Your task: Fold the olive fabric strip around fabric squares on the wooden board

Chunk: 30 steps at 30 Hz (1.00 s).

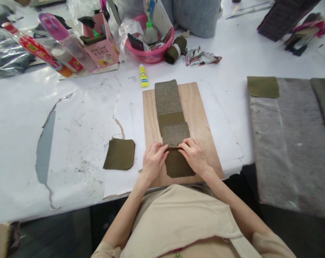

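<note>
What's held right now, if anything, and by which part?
The olive fabric piece, at its far edge: the left hand and right hand have their fingertips on it, one towards each end, apparently pinching.

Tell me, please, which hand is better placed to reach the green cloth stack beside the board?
Probably the left hand: the cloth stack lies on that side of the board, and the right hand is farther away.

My feed: plain dark olive on the fabric piece (180, 166) at the board (201, 122)'s near edge. Strip (167, 95) toward its far edge: flecked grey-brown, olive band (171, 119). Board: tan, wood-grained. Stack (119, 154) off its left edge: olive. Tube (143, 76) off its far-left corner: yellow, blue markings. I see bench (14, 125) white.
</note>
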Available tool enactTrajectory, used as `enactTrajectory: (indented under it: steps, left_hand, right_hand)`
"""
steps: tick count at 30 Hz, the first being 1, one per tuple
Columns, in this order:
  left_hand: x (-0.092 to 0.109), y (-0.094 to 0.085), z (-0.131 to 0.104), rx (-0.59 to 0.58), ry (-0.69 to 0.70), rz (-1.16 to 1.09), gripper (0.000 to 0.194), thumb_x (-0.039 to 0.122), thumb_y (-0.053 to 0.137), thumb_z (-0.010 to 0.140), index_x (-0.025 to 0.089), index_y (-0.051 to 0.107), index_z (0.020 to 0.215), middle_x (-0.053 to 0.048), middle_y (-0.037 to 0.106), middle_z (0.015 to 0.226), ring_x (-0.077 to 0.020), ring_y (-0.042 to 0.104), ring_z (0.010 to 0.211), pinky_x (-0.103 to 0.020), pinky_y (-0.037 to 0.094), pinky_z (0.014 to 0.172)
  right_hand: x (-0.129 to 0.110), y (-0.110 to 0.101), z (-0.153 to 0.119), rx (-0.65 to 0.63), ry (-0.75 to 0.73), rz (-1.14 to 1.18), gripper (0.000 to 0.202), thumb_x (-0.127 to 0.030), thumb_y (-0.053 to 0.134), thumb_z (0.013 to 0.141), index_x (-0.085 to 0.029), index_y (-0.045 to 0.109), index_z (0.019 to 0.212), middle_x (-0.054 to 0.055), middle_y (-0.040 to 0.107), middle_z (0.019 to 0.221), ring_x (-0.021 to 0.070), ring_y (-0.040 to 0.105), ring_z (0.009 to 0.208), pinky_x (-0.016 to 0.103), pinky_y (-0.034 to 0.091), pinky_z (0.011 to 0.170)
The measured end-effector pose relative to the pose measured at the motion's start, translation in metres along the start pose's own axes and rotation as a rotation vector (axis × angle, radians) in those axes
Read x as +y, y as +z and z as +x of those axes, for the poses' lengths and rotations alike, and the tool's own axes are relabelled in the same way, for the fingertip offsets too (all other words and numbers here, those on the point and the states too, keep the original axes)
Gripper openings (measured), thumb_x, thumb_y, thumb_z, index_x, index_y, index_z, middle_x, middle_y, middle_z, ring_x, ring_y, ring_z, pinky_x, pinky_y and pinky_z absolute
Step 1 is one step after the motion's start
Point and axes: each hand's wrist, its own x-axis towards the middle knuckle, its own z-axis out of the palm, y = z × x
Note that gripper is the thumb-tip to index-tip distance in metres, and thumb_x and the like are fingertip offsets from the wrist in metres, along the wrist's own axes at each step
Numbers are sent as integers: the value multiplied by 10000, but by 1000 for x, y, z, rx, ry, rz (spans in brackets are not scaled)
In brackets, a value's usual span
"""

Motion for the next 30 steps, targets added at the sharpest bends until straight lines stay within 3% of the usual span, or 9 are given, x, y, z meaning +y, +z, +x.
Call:
enactTrajectory:
  steps: [8, 15, 20, 26, 30]
  left_hand:
    - [2, 7, 17, -126, 29, 51, 250, 289, 598, 911, 224, 650, 1146, -93, 573, 1110, -251, 520, 1049, -411, 486, 903]
    - [7, 5, 21, -97, 47, 49, 275, 220, 681, 844, 225, 636, 1115, -89, 549, 1133, -265, 482, 1108, -418, 466, 949]
    - [5, 1, 31, -219, 107, 37, 44, 246, 635, 882, 213, 663, 893, -67, 570, 1033, -243, 499, 1020, -399, 467, 884]
    - [-3, 5, 28, -211, 85, -47, 80, 256, 602, 908, 202, 660, 909, -66, 561, 1009, -225, 491, 1007, -383, 462, 886]
    - [-4, 7, 27, -211, 75, -74, 78, 251, 603, 908, 199, 658, 927, -65, 557, 1005, -223, 484, 1005, -377, 465, 880]
  right_hand:
    - [7, 4, -4, 32, -114, 80, 99, -200, 530, 956, -211, 621, 918, 34, 661, 1007, 201, 527, 1042, 369, 387, 946]
    - [11, 11, -9, 93, -194, 119, 90, -174, 519, 957, -214, 597, 940, 18, 677, 946, 197, 532, 1081, 370, 385, 993]
    - [17, 9, -10, 128, -127, 145, 57, -179, 549, 938, -201, 590, 972, 27, 661, 871, 190, 579, 918, 348, 434, 867]
    - [43, -15, -21, 103, 8, 26, 138, -320, 647, 888, -200, 622, 950, 48, 665, 857, 238, 570, 879, 380, 445, 795]
    - [36, -18, -15, 113, 14, 125, 244, -344, 649, 885, -204, 622, 1084, 72, 662, 1019, 242, 558, 1005, 390, 469, 870]
